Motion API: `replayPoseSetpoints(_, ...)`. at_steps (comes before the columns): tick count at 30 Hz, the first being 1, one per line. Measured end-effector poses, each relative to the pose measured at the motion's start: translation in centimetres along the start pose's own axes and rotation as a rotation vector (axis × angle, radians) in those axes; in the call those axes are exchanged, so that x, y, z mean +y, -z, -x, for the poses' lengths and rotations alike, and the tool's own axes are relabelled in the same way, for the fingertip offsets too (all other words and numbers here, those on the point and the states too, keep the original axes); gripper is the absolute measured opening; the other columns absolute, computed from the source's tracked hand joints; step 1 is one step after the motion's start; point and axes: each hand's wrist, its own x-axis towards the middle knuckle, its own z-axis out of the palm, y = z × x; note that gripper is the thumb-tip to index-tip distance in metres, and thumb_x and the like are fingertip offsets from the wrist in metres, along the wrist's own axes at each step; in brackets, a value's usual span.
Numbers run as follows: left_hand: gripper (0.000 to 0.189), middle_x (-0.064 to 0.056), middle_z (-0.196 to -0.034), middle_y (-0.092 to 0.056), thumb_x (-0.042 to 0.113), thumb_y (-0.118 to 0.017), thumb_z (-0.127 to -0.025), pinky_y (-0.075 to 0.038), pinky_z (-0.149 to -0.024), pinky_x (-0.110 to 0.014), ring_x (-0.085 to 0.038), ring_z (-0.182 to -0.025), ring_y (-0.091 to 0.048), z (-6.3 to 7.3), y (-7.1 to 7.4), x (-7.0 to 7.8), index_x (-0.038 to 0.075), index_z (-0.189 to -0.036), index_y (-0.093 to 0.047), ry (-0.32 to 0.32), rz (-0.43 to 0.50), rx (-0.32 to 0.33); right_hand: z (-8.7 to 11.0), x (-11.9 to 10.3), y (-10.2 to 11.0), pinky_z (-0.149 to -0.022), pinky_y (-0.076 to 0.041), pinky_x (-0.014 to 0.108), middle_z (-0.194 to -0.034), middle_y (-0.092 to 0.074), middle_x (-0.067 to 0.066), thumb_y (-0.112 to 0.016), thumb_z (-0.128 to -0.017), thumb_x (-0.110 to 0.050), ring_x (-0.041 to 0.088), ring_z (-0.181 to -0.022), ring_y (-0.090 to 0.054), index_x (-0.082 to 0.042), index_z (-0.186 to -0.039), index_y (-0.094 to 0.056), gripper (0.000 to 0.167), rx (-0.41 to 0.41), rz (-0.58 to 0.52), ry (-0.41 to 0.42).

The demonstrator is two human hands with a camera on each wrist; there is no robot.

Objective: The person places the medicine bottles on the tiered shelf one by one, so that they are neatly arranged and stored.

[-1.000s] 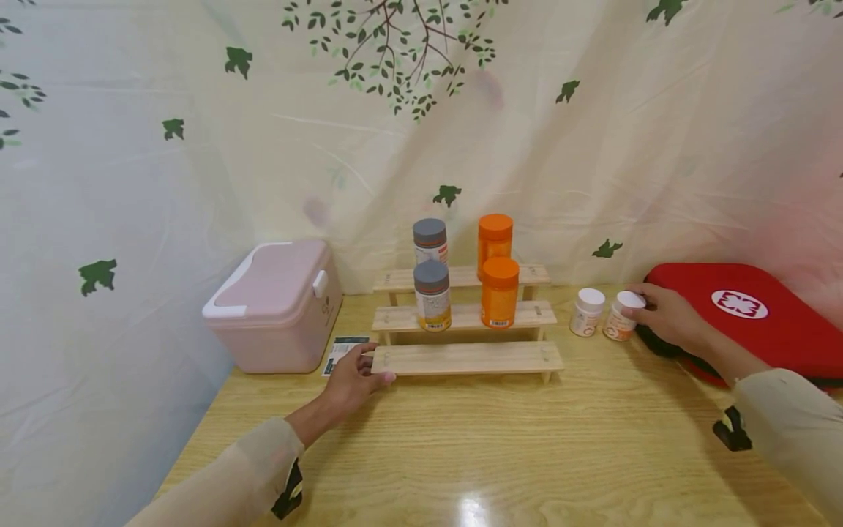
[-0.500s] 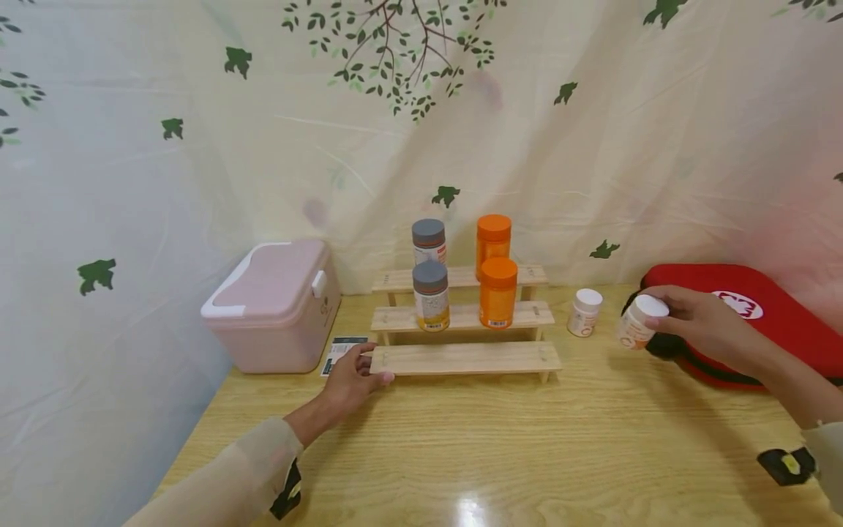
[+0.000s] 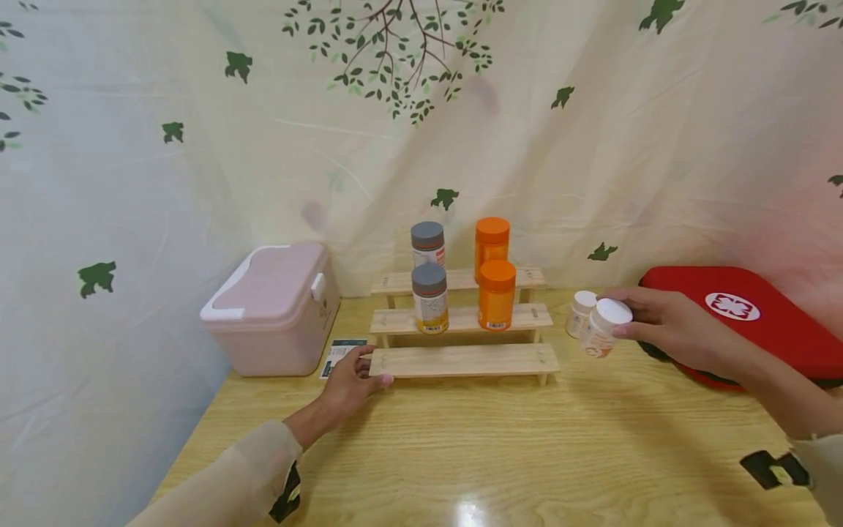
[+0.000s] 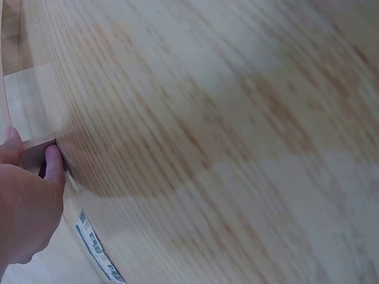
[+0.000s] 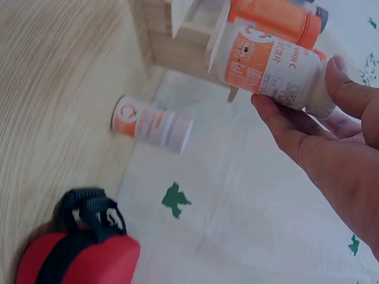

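My left hand (image 3: pixel 345 384) grips the left end of the lowest step of a three-step wooden display rack (image 3: pixel 461 361), thumb in front and fingers behind. In my right hand (image 3: pixel 685 333) a white vitamin C bottle (image 3: pixel 601 335) is pinched near its cap, slightly tilted and held above the table. A second, similar white bottle (image 5: pixel 148 123) stands on the table just behind it, partly covered in the head view. Two grey-capped bottles (image 3: pixel 431 300) and two orange bottles (image 3: pixel 497 295) stand on the middle and top steps. Nothing stands on the lowest step.
A pink lidded box (image 3: pixel 270 311) is at the left, with a printed card (image 3: pixel 339 353) beside it. At the right lies a red first-aid case (image 3: pixel 777 322) with a black handle (image 5: pixel 89 207). A patterned curtain (image 3: pixel 369 161) hangs behind the table (image 3: pixel 421 454).
My right hand has lifted one white bottle off the table beside the red case, then carried it leftward, in front of the other white bottle. My left hand stays on the rack.
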Motion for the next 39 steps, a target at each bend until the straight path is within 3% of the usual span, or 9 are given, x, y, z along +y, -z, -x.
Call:
replayPoseSetpoints(5,0.061,-0.022,-0.110,-0.062,0.003,-0.072,-0.085,-0.055,-0.076,-0.033,-0.028,-0.096,-0.063,-0.1,0.0,-0.2,-0.005,-0.137,-0.041,-0.001,-0.010,0.006,-0.7,-1.4,-0.8,-0.078,-0.053,0.022,-0.125,-0.058,0.016,-0.069,-0.090,-0.014,0.030,-0.107,-0.058,-0.006,-0.136,-0.051,0.051,-0.028,-0.050,0.004)
replayPoseSetpoints(11,0.062,-0.021,-0.110,-0.062,0.004,-0.072,-0.085,-0.055,-0.076,-0.033,-0.027,-0.096,-0.063,-0.1,0.1,-0.3,-0.005,-0.138,-0.041,0.003,-0.008,0.003,-2.2,-2.8,-2.6,-0.080,-0.054,0.024,-0.117,-0.061,0.014,-0.067,-0.089,-0.007,0.020,-0.099,-0.061,-0.003,-0.129,-0.056,0.042,-0.083,-0.167,0.089)
replayPoseSetpoints(16,0.063,-0.021,-0.111,-0.063,0.003,-0.072,-0.085,-0.055,-0.077,-0.033,-0.027,-0.097,-0.063,-0.3,0.3,-0.6,-0.005,-0.139,-0.040,0.009,-0.010,0.004,-3.4,-3.9,-4.2,-0.083,-0.052,0.024,-0.121,-0.060,0.014,-0.067,-0.090,-0.009,0.026,-0.103,-0.058,-0.004,-0.131,-0.055,0.044,-0.137,-0.198,0.078)
replayPoseSetpoints(20,0.065,-0.020,-0.112,-0.063,0.004,-0.072,-0.085,-0.054,-0.078,-0.032,-0.026,-0.098,-0.063,-0.5,0.2,-0.6,-0.004,-0.140,-0.039,0.016,-0.011,0.000,-4.4,-4.4,-5.8,-0.084,-0.052,0.026,-0.121,-0.060,0.014,-0.066,-0.090,-0.006,0.027,-0.103,-0.059,-0.002,-0.131,-0.055,0.043,-0.174,-0.234,0.119)
replayPoseSetpoints(32,0.065,-0.020,-0.111,-0.063,0.003,-0.072,-0.085,-0.055,-0.077,-0.032,-0.026,-0.096,-0.063,-0.5,0.1,-0.5,-0.004,-0.140,-0.039,0.019,0.007,-0.002,-7.3,-6.5,-11.1,-0.082,-0.052,0.031,-0.106,-0.063,0.010,-0.069,-0.087,-0.004,0.020,-0.093,-0.059,-0.003,-0.121,-0.061,0.035,-0.181,-0.216,0.201)
replayPoseSetpoints(39,0.064,-0.021,-0.111,-0.063,0.004,-0.073,-0.085,-0.054,-0.076,-0.032,-0.026,-0.096,-0.063,-0.3,0.1,-0.4,-0.005,-0.138,-0.040,0.013,-0.001,-0.005,-9.1,-7.6,-13.1,-0.084,-0.052,0.034,-0.109,-0.064,0.010,-0.069,-0.087,-0.004,0.019,-0.094,-0.059,0.000,-0.124,-0.061,0.038,-0.192,-0.246,0.208)
